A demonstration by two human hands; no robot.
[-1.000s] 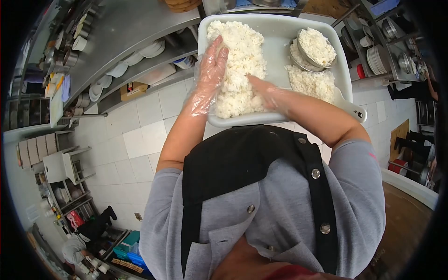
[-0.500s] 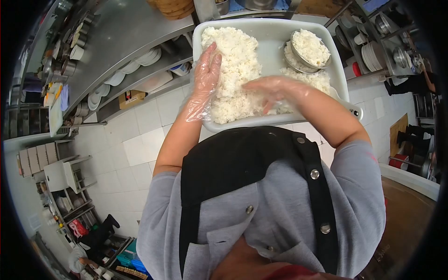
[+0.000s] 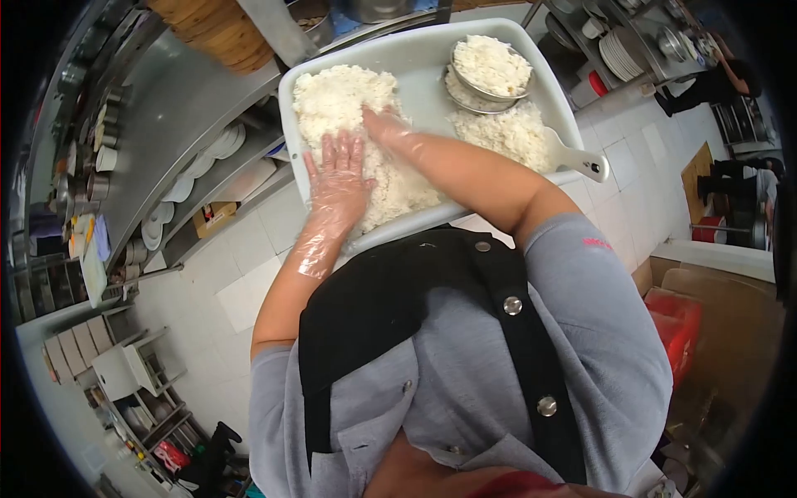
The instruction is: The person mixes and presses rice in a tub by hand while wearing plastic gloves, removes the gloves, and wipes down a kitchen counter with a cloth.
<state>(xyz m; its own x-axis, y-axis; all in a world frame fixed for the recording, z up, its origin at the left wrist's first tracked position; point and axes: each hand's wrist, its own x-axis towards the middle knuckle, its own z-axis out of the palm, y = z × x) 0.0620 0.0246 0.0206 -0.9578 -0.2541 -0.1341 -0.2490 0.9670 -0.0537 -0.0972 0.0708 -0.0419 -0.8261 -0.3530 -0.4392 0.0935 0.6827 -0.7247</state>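
Observation:
A block of cooked white rice [image 3: 344, 95] fills the left side of a white plastic tub [image 3: 422, 51]. My left hand [image 3: 339, 178], in a clear plastic glove, lies flat on the rice's left side with its fingers spread. From the right, my right hand [image 3: 387, 133], also gloved, presses against the same rice just above the left fingertips. Its fingers look stretched out, though some are hidden and slightly blurred. More loose rice [image 3: 506, 137] lies at the tub's right, beside a metal bowl [image 3: 484, 98] heaped with rice. A white scoop handle [image 3: 581, 162] rests over the right rim.
To the left runs a steel counter [image 3: 178, 108] with plates [image 3: 220, 143] on its shelf. Bamboo steamers [image 3: 217, 33] stand at the upper left. A rack with stacked plates [image 3: 621, 54] is at the right. Other people [image 3: 710, 87] stand farther off.
My right hand has moved up and left across the rice. My left hand has turned flat onto the rice, lower down. The view has shifted, so the tub appears farther left and tilted.

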